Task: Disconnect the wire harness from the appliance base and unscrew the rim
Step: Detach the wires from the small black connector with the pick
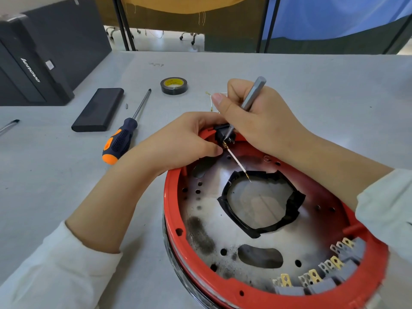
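The round appliance base (pixel 223 237) lies upside down on the table, a scorched metal plate inside a red rim (pixel 176 219). A black switch block (pixel 223 133) sits at the rim's far edge. My left hand (pixel 185 143) pinches this block and the terminal of a thin white wire (pixel 237 162), which runs down over the plate's central opening lined with black tape (pixel 292 210). My right hand (pixel 256 117) holds a slim grey precision screwdriver (pixel 253 94) like a pen, tip down at the switch block.
A large orange-and-black screwdriver (pixel 124 137), a flat black case (pixel 98 110) and a roll of black tape (pixel 174 85) lie on the grey table beyond the base. A black Lenovo computer case (pixel 33 63) stands far left. Grey terminal blocks (pixel 323 277) line the rim's near side.
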Demonstrator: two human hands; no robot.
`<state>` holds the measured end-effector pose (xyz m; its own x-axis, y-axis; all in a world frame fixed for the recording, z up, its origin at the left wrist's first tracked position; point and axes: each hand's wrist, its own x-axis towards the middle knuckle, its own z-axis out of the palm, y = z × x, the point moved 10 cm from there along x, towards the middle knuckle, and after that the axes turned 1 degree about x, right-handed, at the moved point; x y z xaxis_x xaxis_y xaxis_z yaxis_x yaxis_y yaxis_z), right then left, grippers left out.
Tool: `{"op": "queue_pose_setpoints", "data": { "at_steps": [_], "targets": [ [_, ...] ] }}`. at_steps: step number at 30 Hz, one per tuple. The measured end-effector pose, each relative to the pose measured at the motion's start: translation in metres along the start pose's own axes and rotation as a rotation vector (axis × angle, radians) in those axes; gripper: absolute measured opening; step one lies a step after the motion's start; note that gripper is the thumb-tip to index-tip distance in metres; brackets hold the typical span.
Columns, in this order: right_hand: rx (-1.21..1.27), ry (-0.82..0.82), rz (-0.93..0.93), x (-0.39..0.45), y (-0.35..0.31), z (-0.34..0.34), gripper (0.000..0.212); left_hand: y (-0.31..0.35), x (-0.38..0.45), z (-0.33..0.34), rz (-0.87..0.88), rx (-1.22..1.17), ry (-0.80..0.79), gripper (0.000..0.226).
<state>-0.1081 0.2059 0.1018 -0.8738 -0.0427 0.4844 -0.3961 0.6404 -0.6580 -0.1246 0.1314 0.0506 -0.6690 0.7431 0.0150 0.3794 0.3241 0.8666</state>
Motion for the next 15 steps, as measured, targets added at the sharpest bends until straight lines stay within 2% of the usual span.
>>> {"op": "queue_pose_setpoints", "data": {
  "at_steps": [4,9,15],
  "targets": [
    [-0.104,0.012,-0.010,-0.001,-0.003,0.001,0.041,-0.002,0.001,-0.002,-0.013,-0.012,0.036,0.039],
    [-0.114,0.072,-0.019,-0.002,-0.007,-0.001,0.041,-0.006,0.002,-0.004,-0.027,-0.036,0.056,0.034],
    [-0.043,0.066,0.091,0.007,0.007,-0.001,0.042,-0.002,0.002,-0.003,0.009,-0.013,0.048,0.043]
  ]
}}
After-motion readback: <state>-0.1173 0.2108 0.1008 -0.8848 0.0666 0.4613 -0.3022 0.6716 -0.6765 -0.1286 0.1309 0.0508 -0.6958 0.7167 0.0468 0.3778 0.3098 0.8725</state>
